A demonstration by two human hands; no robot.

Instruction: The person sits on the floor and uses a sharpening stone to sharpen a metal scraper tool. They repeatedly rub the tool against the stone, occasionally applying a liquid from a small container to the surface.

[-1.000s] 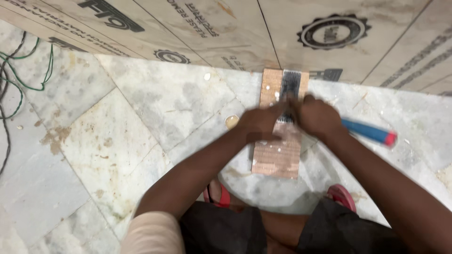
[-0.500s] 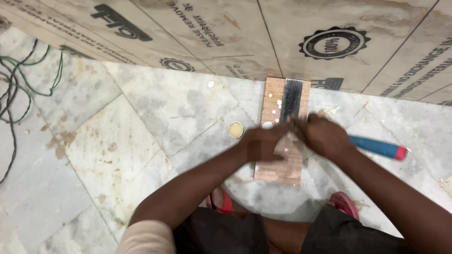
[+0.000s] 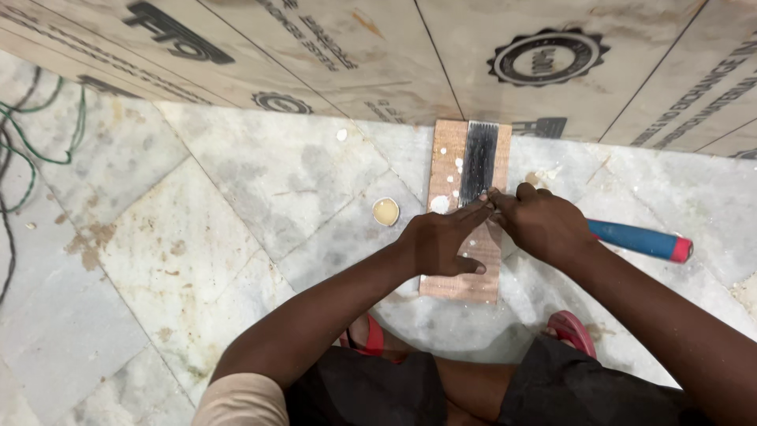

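Observation:
A small wooden board (image 3: 445, 166) lies on the marble floor, spotted with white drips. A dark ribbed strip (image 3: 479, 162) lies along its far half. My left hand (image 3: 441, 244) rests flat on the board, its forefinger stretched to the near end of the strip. My right hand (image 3: 540, 221) meets it there, fingertips pinched together at the strip's near end; what they pinch is too small to tell. A blue tool handle with a red tip (image 3: 643, 241) lies on the floor behind my right hand.
A small round cap with pale paste (image 3: 385, 211) sits left of the board. Brown printed sheets (image 3: 378, 55) cover the floor beyond. Green and black wires (image 3: 31, 150) lie at the far left. My red sandals (image 3: 572, 331) show near my knees.
Both hands have shifted slightly down the board, uncovering more of the dark strip. The left forefinger now points at the strip's near end.

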